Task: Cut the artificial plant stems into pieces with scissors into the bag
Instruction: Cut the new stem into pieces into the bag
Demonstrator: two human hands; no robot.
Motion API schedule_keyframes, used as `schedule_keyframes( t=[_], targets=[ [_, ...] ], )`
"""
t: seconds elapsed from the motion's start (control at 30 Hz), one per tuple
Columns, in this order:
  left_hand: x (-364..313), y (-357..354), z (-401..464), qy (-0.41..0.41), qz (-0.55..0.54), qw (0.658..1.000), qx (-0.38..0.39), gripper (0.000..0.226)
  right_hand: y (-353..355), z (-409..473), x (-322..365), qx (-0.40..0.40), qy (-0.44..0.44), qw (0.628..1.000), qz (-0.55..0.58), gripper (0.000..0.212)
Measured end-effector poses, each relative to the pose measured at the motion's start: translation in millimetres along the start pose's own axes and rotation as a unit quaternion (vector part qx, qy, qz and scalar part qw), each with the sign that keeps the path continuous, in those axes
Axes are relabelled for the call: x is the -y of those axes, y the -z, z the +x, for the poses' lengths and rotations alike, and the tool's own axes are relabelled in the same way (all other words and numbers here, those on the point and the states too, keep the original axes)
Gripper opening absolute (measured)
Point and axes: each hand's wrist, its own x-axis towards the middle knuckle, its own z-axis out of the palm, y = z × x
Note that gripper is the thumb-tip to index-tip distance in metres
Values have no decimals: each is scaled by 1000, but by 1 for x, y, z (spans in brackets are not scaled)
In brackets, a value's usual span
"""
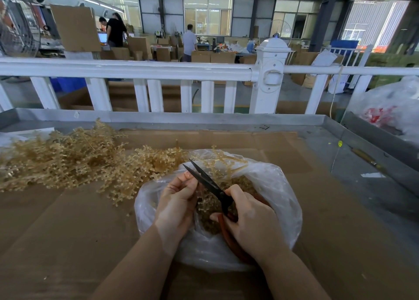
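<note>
Your right hand (249, 218) grips red handles of scissors (210, 186), black blades parted, tips up-left over clear plastic bag (278, 186). Your left hand (179, 197) curled, pinching golden plant stem (226, 166) just beside blades; sprig arches over bag mouth. Cut pieces (208, 222) heaped inside bag, under both hands. Uncut stem pile (74, 157) sprawls across left of tabletop (328, 209), touching bag's left rim. Tabletop covered in flat cardboard. White railing (136, 70) behind tabletop. Second plastic bag (390, 109) far right.
</note>
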Motion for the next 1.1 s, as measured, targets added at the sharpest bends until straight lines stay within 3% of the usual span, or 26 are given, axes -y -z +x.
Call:
schedule_keyframes(
  t=[0.53,1.1],
  targets=[
    [-1,-1,0,9,1,1000,-11,20,3,-1,1,1,11,1000,-20,42],
    [-4,-2,-4,19,22,999,27,17,-1,0,-1,9,11,1000,7,42]
  ],
)
